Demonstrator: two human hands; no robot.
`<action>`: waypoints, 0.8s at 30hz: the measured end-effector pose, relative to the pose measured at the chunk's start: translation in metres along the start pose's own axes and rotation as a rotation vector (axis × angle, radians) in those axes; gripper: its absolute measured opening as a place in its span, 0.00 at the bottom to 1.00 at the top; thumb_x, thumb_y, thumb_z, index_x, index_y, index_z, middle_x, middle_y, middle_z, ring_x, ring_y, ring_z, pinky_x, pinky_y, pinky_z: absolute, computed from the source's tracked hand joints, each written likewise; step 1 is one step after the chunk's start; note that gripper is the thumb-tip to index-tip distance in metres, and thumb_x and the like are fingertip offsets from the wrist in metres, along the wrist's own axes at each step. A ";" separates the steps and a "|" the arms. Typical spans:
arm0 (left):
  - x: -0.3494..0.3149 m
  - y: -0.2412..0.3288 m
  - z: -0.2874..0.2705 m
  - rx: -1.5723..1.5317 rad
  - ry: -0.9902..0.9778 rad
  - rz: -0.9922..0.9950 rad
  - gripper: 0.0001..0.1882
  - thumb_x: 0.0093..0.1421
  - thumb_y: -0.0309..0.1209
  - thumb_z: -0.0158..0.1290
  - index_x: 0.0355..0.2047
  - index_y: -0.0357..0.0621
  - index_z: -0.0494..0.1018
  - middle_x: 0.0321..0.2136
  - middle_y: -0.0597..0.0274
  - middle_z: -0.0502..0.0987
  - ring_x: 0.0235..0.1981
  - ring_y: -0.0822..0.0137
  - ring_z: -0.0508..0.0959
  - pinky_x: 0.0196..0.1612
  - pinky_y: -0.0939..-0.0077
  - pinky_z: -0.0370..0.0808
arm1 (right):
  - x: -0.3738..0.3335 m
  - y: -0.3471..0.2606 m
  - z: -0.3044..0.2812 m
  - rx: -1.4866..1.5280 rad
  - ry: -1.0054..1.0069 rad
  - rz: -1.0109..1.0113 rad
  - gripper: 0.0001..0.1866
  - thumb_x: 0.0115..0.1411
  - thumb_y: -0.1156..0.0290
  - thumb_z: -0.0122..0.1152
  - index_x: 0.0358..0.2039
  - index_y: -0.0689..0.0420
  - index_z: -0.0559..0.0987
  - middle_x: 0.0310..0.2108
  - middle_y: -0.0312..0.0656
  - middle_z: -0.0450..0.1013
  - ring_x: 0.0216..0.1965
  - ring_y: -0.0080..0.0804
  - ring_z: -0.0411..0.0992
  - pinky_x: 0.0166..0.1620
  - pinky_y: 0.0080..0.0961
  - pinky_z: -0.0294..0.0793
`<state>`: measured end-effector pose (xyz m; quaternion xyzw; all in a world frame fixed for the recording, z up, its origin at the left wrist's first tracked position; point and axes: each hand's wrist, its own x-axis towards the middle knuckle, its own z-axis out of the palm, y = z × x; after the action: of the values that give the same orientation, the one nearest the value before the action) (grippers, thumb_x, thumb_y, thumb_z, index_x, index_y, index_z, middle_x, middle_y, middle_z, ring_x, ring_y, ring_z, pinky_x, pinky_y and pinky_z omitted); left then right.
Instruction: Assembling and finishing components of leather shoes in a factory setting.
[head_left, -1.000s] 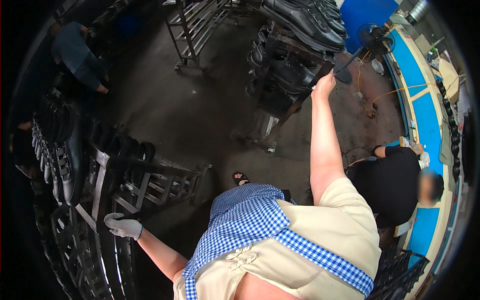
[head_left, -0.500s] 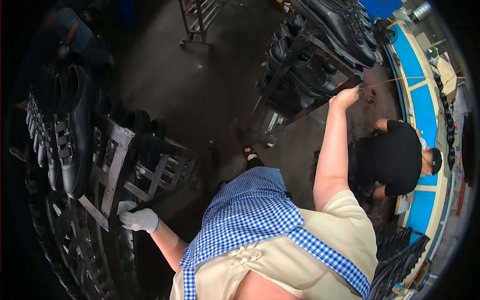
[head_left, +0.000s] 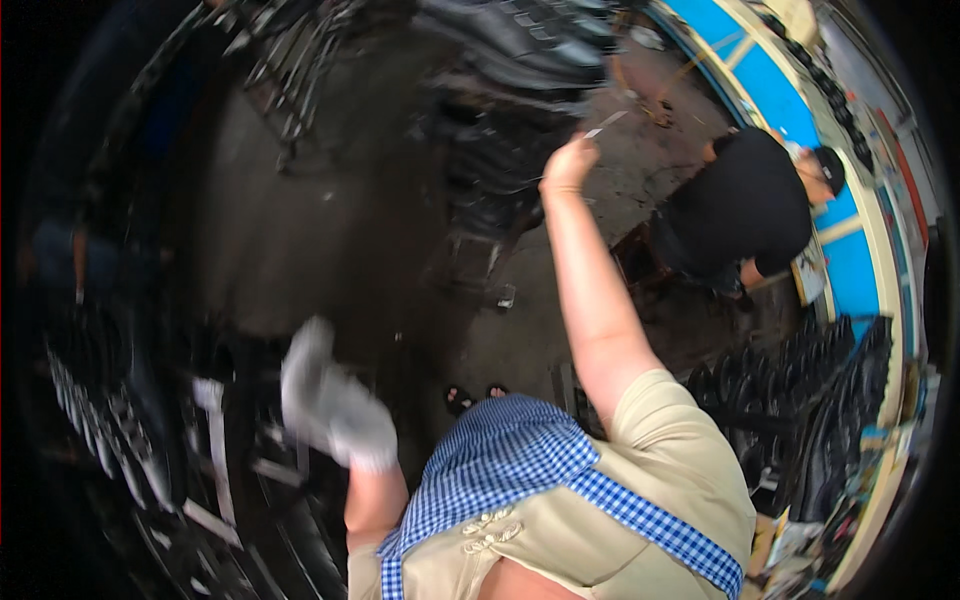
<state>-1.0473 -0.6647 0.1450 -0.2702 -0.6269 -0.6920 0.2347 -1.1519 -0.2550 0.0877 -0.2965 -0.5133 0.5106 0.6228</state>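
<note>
My right hand [head_left: 570, 166] is bare and closed around a thin, pale, stick-like tool [head_left: 606, 124] that points up and right. It is beside the edge of a rack of black shoes [head_left: 530, 45]; whether it also touches the frame is hidden. My left hand [head_left: 338, 405], in a white glove and blurred by motion, is raised with its fingers seemingly stretched out and nothing seen in it. Left of it stands another metal rack [head_left: 215, 450] with black strapped shoes [head_left: 125, 440].
At the right a person in black [head_left: 735, 205] leans toward a blue-topped bench [head_left: 780, 95]. Several black shoes [head_left: 750, 385] stand in rows at the lower right. A metal rack frame [head_left: 290, 90] is at the far left. Small litter lies on the dark floor [head_left: 330, 230].
My view has swung round. My left hand has come off the left rack and risen. My right hand, with the tool and the rack beside it, now appears further left in view.
</note>
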 end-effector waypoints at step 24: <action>0.151 -0.171 0.240 -0.615 -0.210 -0.733 0.27 0.67 0.52 0.41 0.55 0.45 0.70 0.54 0.59 0.72 0.55 0.60 0.70 0.59 0.65 0.64 | -0.018 -0.036 -0.021 0.005 0.134 -0.075 0.24 0.65 0.60 0.52 0.18 0.65 0.66 0.14 0.51 0.61 0.17 0.34 0.57 0.26 0.33 0.60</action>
<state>-1.2543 -0.4061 0.1356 -0.1569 -0.4677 -0.8511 -0.1797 -1.1197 -0.2792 0.1077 -0.3093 -0.4799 0.4672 0.6751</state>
